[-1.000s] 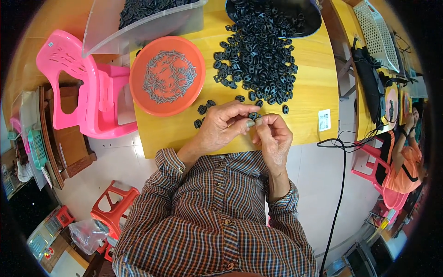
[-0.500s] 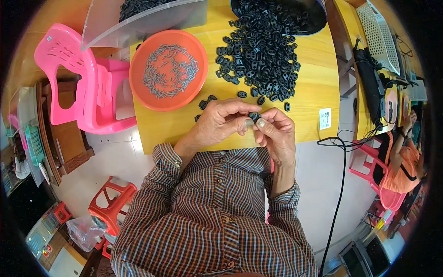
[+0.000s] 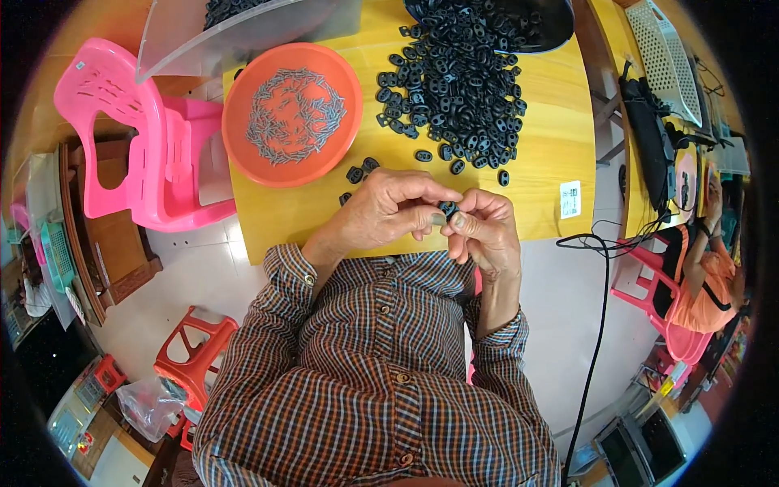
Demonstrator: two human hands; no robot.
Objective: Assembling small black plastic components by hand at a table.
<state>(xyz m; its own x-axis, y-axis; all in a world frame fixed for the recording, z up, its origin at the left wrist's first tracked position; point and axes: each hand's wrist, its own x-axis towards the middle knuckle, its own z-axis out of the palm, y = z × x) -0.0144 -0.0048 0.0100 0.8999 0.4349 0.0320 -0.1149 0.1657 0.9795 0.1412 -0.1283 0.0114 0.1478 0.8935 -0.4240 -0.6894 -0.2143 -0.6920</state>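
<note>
My left hand (image 3: 389, 213) and my right hand (image 3: 485, 231) meet at the near edge of a yellow wooden table (image 3: 552, 154). Both pinch one small black oval part (image 3: 447, 209) between their fingertips. Just beyond the hands lies a heap of the same black oval parts (image 3: 454, 77). An orange round bowl (image 3: 243, 154) with several thin grey metal pieces (image 3: 296, 114) stands to the left of the heap. A few loose black parts (image 3: 357, 173) lie between the bowl and my left hand.
A clear plastic bin (image 3: 243, 32) and a dark tray (image 3: 535, 20) stand at the table's far side. A pink plastic chair (image 3: 138, 154) is to the left, a red stool (image 3: 195, 357) lower left. A black cable (image 3: 596, 325) hangs at the right, near another person (image 3: 706, 276).
The hands keep working the small black part between the fingertips with little shift. The view has drifted slightly, so the table and bowl sit a bit lower in the picture.
</note>
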